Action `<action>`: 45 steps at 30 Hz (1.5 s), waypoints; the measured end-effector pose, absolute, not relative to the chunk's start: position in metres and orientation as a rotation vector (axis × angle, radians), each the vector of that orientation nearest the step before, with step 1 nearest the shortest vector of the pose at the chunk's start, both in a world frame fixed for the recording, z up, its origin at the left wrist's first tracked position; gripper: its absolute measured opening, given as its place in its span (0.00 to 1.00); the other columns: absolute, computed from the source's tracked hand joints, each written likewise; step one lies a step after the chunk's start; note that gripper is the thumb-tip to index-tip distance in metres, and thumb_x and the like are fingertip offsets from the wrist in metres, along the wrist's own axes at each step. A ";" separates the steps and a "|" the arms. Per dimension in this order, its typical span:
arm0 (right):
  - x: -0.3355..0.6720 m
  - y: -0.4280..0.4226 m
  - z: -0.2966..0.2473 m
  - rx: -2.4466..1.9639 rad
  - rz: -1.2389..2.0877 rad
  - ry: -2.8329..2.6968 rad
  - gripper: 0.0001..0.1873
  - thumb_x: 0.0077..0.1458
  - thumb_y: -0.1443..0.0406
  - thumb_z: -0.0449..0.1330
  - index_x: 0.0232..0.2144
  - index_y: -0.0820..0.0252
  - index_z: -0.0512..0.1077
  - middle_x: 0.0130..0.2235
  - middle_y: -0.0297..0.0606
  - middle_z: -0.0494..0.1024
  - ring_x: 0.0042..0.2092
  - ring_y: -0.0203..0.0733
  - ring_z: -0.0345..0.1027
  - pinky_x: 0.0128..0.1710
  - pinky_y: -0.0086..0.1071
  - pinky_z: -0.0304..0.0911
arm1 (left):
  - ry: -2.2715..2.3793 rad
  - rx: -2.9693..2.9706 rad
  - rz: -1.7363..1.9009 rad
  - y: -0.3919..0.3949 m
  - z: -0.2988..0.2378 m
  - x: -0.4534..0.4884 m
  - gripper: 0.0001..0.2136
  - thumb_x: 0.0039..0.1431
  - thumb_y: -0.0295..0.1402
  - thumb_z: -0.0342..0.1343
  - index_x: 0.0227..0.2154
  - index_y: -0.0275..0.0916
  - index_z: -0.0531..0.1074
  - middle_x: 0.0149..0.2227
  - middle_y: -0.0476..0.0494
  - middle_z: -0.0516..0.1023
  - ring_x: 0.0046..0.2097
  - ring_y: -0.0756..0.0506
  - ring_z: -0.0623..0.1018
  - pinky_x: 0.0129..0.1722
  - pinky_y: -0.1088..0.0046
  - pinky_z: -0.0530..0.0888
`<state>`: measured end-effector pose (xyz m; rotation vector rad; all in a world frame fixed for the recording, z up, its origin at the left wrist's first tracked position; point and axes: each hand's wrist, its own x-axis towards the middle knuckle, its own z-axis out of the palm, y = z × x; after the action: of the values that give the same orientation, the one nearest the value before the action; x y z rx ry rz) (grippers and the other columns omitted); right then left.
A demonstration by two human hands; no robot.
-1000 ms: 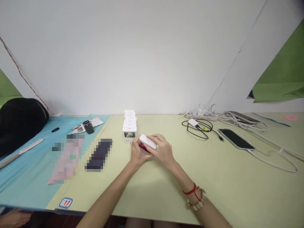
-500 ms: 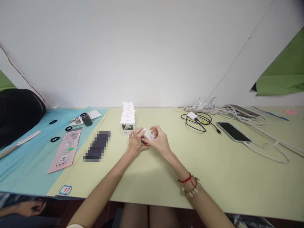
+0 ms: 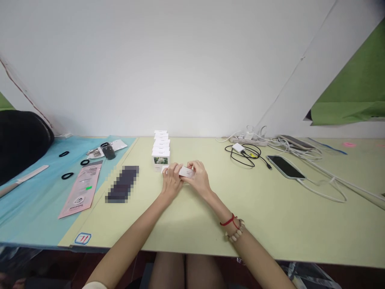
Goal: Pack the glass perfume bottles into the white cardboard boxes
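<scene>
Left hand and right hand, fingers closed on the ends of a small white cardboard box at the pale green worktop, likely do best pressing evenly.

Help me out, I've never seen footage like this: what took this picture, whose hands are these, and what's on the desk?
No machine here: a camera worn on a person's head looks down at their bare arms. The left hand and right hand together hold a small white cardboard box over the pale green table. Behind it stands a row of similar white boxes. To the right lie a dark smartphone and a black cable; to the left, a flat pink packet on a blue mat.
</scene>
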<state>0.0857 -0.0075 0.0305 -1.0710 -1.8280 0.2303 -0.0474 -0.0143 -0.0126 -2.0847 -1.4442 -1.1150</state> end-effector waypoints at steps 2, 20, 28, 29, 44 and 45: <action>0.087 -0.006 0.029 -1.069 0.207 -1.823 0.15 0.39 0.62 0.64 0.29 0.57 0.63 0.32 0.37 0.67 0.35 0.43 0.58 0.34 0.35 0.57 | -1.499 -2.070 -1.108 -0.016 -0.011 -0.045 0.24 0.51 0.24 0.47 0.53 0.38 0.55 0.49 0.35 0.66 0.53 0.42 0.65 0.50 0.61 0.58; 0.097 -0.007 0.034 -0.913 0.110 -2.009 0.14 0.44 0.65 0.57 0.37 0.57 0.66 0.38 0.39 0.71 0.42 0.45 0.64 0.43 0.38 0.56 | -1.686 -2.121 -1.689 -0.009 0.013 -0.064 0.35 0.42 0.38 0.58 0.53 0.38 0.50 0.52 0.35 0.59 0.51 0.41 0.66 0.37 0.69 0.71; 0.094 -0.007 0.034 -0.946 0.426 -1.969 0.19 0.50 0.59 0.56 0.46 0.53 0.66 0.41 0.39 0.68 0.43 0.44 0.63 0.46 0.38 0.58 | -1.735 -2.446 -1.488 -0.017 0.022 -0.066 0.34 0.48 0.40 0.54 0.57 0.42 0.46 0.53 0.39 0.64 0.50 0.43 0.70 0.40 0.69 0.71; 0.093 -0.006 0.034 -0.958 0.424 -1.969 0.20 0.50 0.59 0.56 0.47 0.53 0.66 0.40 0.39 0.68 0.43 0.44 0.63 0.47 0.39 0.58 | -1.753 -2.466 -1.474 -0.017 0.022 -0.066 0.34 0.49 0.40 0.53 0.57 0.42 0.45 0.52 0.39 0.65 0.49 0.43 0.71 0.39 0.69 0.71; 0.088 -0.015 0.034 -0.872 0.091 -2.059 0.14 0.49 0.60 0.54 0.39 0.55 0.69 0.41 0.40 0.64 0.46 0.46 0.58 0.49 0.42 0.51 | -1.524 -2.652 -1.289 -0.025 0.029 -0.069 0.34 0.45 0.38 0.55 0.56 0.43 0.49 0.52 0.42 0.62 0.48 0.44 0.69 0.40 0.70 0.71; 0.088 -0.015 0.034 -0.872 0.087 -2.054 0.13 0.49 0.60 0.54 0.38 0.56 0.68 0.41 0.40 0.64 0.46 0.46 0.58 0.49 0.42 0.51 | -1.513 -2.675 -1.275 -0.025 0.031 -0.068 0.34 0.45 0.37 0.55 0.56 0.43 0.49 0.52 0.42 0.62 0.48 0.44 0.69 0.41 0.70 0.71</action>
<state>0.0884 -0.0153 0.0342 -0.8719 -2.0538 0.0869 -0.0684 -0.0250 0.0306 -2.6750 -1.5134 -1.2745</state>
